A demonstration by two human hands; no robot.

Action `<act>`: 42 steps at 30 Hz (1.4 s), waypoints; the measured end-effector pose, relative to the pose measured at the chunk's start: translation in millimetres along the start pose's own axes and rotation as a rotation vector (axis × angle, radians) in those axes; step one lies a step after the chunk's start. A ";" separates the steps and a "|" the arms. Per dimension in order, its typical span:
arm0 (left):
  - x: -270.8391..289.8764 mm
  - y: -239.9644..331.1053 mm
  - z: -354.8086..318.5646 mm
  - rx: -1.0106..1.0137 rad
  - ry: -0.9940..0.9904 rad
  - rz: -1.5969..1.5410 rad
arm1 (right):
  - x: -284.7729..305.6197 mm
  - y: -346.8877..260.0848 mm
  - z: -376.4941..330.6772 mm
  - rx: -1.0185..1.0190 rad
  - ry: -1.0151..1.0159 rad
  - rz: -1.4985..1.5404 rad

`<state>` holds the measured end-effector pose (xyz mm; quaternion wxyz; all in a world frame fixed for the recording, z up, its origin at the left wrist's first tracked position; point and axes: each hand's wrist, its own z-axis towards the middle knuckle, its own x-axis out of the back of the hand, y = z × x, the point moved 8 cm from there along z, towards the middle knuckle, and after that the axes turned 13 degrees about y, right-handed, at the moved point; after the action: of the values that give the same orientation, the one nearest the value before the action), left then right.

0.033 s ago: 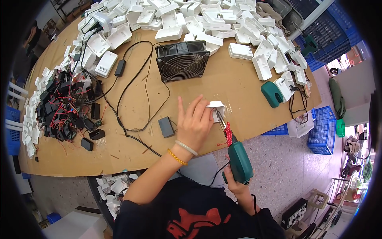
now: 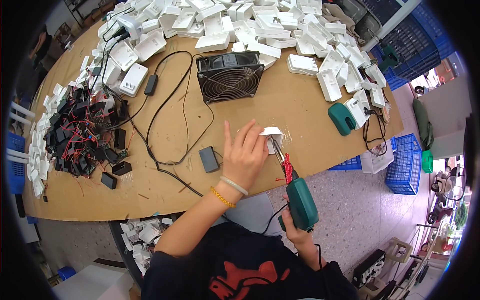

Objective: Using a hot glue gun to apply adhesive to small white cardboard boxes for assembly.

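My left hand (image 2: 245, 150) is closed on the edge of a small white plastic housing (image 2: 272, 132), steadying it on the cardboard-covered table. My right hand (image 2: 296, 231) grips a green corded soldering gun (image 2: 302, 204) with red cord wound around its front. Its metal tip reaches into the open side of the housing; the exact contact point is too small to make out. Beside my left wrist lies a dark grey rectangular block (image 2: 209, 159) with a thin wire.
A black fan (image 2: 230, 76) stands beyond my hands. White housings (image 2: 215, 42) are heaped along the far edge, black parts with red wires (image 2: 82, 132) at left. Black cables (image 2: 148, 135) cross the table. A green tool (image 2: 341, 119) sits at right; blue crates (image 2: 403, 165) stand on the floor.
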<state>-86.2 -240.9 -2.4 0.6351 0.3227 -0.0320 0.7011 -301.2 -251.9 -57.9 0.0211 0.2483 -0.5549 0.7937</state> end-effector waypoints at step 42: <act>-4.9 -1.3 -3.4 -0.011 -0.038 0.009 | -2.8 -9.8 3.5 0.001 -0.105 0.088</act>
<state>-86.5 -243.4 -8.0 0.6331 0.3322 -0.0493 0.6974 -294.5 -250.6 -49.6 -0.0432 0.2648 -0.5653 0.7800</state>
